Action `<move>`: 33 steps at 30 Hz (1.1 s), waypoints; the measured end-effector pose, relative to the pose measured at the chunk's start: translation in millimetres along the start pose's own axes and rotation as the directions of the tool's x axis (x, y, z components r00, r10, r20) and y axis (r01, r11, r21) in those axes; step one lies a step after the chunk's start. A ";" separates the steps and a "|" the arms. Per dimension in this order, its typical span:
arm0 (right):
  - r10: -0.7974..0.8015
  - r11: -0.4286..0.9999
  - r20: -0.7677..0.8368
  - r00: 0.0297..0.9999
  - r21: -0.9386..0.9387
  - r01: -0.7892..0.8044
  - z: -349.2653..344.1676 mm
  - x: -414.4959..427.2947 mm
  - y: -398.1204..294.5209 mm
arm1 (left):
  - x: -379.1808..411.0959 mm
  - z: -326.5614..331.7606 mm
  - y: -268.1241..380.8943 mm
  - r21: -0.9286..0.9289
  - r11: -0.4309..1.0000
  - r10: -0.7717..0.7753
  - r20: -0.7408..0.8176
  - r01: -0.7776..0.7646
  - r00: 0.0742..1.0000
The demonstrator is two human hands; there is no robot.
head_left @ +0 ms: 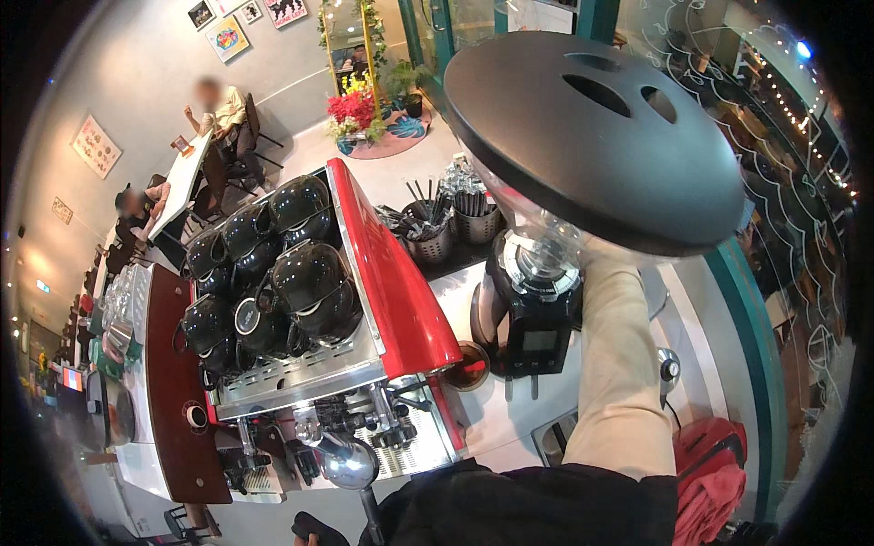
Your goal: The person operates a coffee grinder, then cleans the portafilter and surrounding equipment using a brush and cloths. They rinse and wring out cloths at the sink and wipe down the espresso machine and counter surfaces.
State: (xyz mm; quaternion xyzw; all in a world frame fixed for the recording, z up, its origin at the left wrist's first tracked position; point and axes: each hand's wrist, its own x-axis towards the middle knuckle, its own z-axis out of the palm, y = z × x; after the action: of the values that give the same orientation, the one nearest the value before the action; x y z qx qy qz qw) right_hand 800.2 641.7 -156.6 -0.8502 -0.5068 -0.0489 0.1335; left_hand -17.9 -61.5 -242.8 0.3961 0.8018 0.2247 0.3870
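Observation:
My right arm, in a beige sleeve [618,382], reaches past the coffee grinder [539,334]. The hand itself is out of view behind the broad dark lid [594,143] of the grinder's clear hopper [529,211]. At the bottom edge is a sliver of what seems my left hand [312,539], against a black object [317,527] that I cannot make out; its grip is unclear. Before me stands a red and steel espresso machine [410,293], with several black cups [311,280] stacked on top. A rounded chrome part [349,463] with a dark handle juts from its front.
Perforated metal holders [430,242] with wrapped straws stand behind the grinder. A small cup of dark liquid [468,365] sits between machine and grinder. A red cloth [710,501] lies at the right, near the window. Two people [232,112] sit along a far table [181,174].

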 end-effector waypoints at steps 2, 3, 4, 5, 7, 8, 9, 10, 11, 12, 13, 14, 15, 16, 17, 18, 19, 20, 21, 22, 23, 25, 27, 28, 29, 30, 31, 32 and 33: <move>-0.018 1.000 0.016 1.000 -0.015 0.018 -11.0 -8.7 -2.4 | 18.0 -5.4 -26.8 0.042 0.997 0.058 0.021 -0.059 0.998; -0.025 1.000 0.026 0.999 -0.010 0.025 -13.5 -15.0 -2.8 | 32.9 -16.0 -76.2 0.088 0.991 0.096 0.030 -0.098 0.995; -0.038 0.999 0.026 0.999 -0.009 0.038 -19.6 -23.3 -3.8 | 44.1 -24.3 -105.1 0.125 0.982 0.135 0.055 -0.141 0.989; -0.063 0.998 0.017 0.998 -0.010 0.063 -24.2 -31.3 -9.3 | 45.1 -22.0 -96.8 0.121 0.981 0.142 0.072 -0.150 0.987; -0.090 0.996 -0.059 0.994 0.004 0.091 -48.9 -60.6 1.3 | 60.9 -2.9 -51.3 0.098 0.973 0.196 0.135 -0.210 0.971; -0.127 0.985 -0.188 0.974 0.087 0.146 -56.2 -83.6 5.3 | 74.1 -11.8 -65.6 0.216 0.954 0.168 0.191 -0.209 0.967; -0.162 0.961 -0.334 0.928 0.158 0.225 -66.0 -114.7 12.5 | 87.3 -9.4 -70.9 0.203 0.944 0.219 0.208 -0.261 0.953; -0.224 0.895 -0.560 0.798 0.207 0.396 -71.8 -155.1 29.1 | 99.5 -7.0 -74.6 0.191 0.930 0.269 0.233 -0.315 0.934; -0.150 0.837 -0.533 0.833 0.381 0.394 -103.3 -215.4 16.2 | 105.7 -9.4 -81.7 0.185 0.916 0.308 0.244 -0.356 0.920; -0.114 0.833 -0.517 0.848 0.415 0.365 -124.4 -270.9 22.1 | 120.8 -10.7 -85.2 0.265 0.889 0.282 0.323 -0.372 0.903; -0.027 0.833 -0.527 0.849 0.458 0.310 -134.9 -331.4 33.0 | 134.5 -12.9 -81.9 0.324 0.888 0.182 0.404 -0.327 0.896; 0.032 0.852 -0.570 0.821 0.445 0.275 -128.8 -390.6 57.1 | 145.8 -10.9 -69.7 0.285 0.855 0.263 0.481 -0.433 0.836; 0.161 0.847 -0.348 0.924 0.529 0.052 -149.3 -467.4 59.3 | 147.8 -10.2 -63.1 0.236 0.827 0.328 0.535 -0.511 0.778; 0.130 0.836 -0.442 0.887 0.530 0.141 -146.5 -531.2 74.3 | 156.0 -2.6 -54.9 0.204 0.798 0.356 0.599 -0.566 0.717; 0.205 0.804 -0.364 0.909 0.592 0.056 -142.5 -603.2 76.8 | 159.9 -4.4 -51.5 0.197 0.764 0.363 0.656 -0.614 0.662; 0.268 0.648 -0.142 0.953 0.759 -0.069 -150.2 -663.4 70.6 | 159.6 -1.4 -50.5 0.184 0.738 0.369 0.697 -0.650 0.615; 0.365 0.529 0.043 0.930 0.812 -0.246 -152.6 -727.5 77.7 | 160.8 8.8 -47.2 0.167 0.704 0.362 0.752 -0.691 0.550; 0.438 0.486 0.110 0.892 0.806 -0.338 -176.0 -791.5 71.7 | 157.0 16.5 -42.5 0.150 0.667 0.344 0.807 -0.730 0.480; 0.462 0.581 0.102 0.881 0.716 -0.387 -185.0 -850.1 76.0 | 150.1 28.9 -34.4 0.125 0.625 0.339 0.846 -0.771 0.412; 0.547 0.594 0.129 0.827 0.636 -0.492 -185.7 -916.5 82.9 | 140.5 42.1 -22.1 0.094 0.570 0.332 0.882 -0.816 0.334; 0.584 0.629 0.052 0.810 0.602 -0.492 -181.3 -976.1 86.1 | 130.7 52.9 -8.1 0.066 0.506 0.330 0.907 -0.860 0.263; 0.715 0.500 0.115 0.690 0.606 -0.619 -195.1 -1073.9 82.6 | 91.8 79.8 23.5 0.003 0.382 0.323 0.936 -0.924 0.137; 0.827 0.265 0.225 0.516 0.653 -0.710 -218.5 -1148.5 57.4 | 50.6 124.6 43.3 -0.025 0.086 0.508 0.861 -0.996 0.023; 0.853 0.227 0.210 0.478 0.675 -0.702 -224.8 -1179.7 55.7 | 41.5 149.4 53.0 -0.103 0.224 0.365 0.931 -0.969 -0.014; 0.867 0.198 0.199 0.457 0.703 -0.683 -228.5 -1197.8 51.2 | 18.4 166.4 61.2 -0.217 0.048 0.453 0.875 -0.975 -0.173; 0.876 0.139 0.209 0.435 0.753 -0.643 -230.9 -1210.7 51.2 | -46.9 172.1 99.2 -0.359 0.235 0.367 0.893 -0.903 -0.260; 0.884 0.078 0.221 0.412 0.799 -0.597 -233.5 -1222.3 53.4 | -108.4 181.2 121.2 -0.507 0.280 0.355 0.844 -0.815 -0.402; 0.884 0.024 0.237 0.403 0.838 -0.545 -238.6 -1230.5 56.5 | -162.9 181.3 136.9 -0.519 0.366 0.273 0.853 -0.772 -0.444; 0.887 -0.030 0.250 0.388 0.870 -0.492 -243.3 -1239.9 61.1 | -202.4 197.1 137.7 -0.587 0.319 0.288 0.808 -0.744 -0.514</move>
State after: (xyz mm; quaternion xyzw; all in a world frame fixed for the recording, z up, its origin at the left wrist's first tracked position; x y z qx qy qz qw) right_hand 269.5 -505.6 -204.9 -0.7532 0.1027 0.1201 0.6385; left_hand 281.3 -134.1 -179.5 0.8464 -0.0705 -0.0816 0.5215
